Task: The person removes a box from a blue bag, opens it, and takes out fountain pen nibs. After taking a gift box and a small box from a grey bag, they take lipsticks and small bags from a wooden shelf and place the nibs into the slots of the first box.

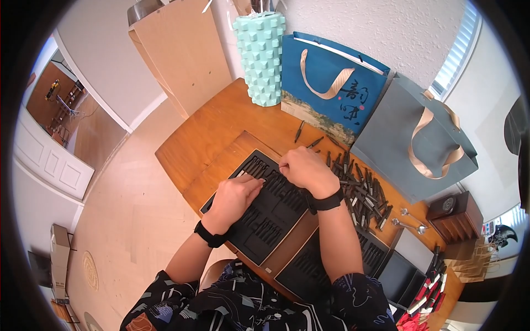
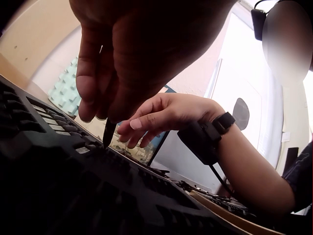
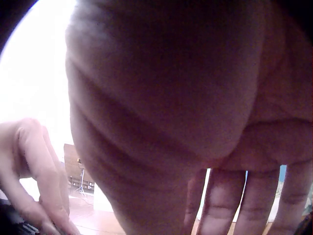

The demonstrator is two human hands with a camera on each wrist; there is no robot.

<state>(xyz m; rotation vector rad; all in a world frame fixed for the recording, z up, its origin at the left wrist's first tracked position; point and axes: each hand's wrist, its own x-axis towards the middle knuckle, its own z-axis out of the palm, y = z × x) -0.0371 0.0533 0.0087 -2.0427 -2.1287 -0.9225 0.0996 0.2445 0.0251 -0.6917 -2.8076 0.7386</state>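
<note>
My left hand (image 1: pixel 234 199) is over the far-left part of a black slotted tray (image 1: pixel 262 222). It pinches a slim black pen-like stick (image 2: pixel 109 134), whose pointed lower end meets the tray in the left wrist view. Short dark sticks (image 1: pixel 255 165) with pale bands lie in rows in the slots around it. Beyond it, my right hand (image 1: pixel 309 170) hovers over the tray's far right edge. Its fingers (image 2: pixel 142 121) hang loosely bent with nothing seen between them. In the right wrist view the palm fills most of the picture.
A loose heap of similar sticks (image 1: pixel 361 193) lies right of the tray. A second slotted tray (image 1: pixel 302 270) is nearer my body. Behind stand a turquoise vase (image 1: pixel 259 60), a blue gift bag (image 1: pixel 331 83) and a grey bag (image 1: pixel 406 138). A small wooden box (image 1: pixel 456 216) is farther right.
</note>
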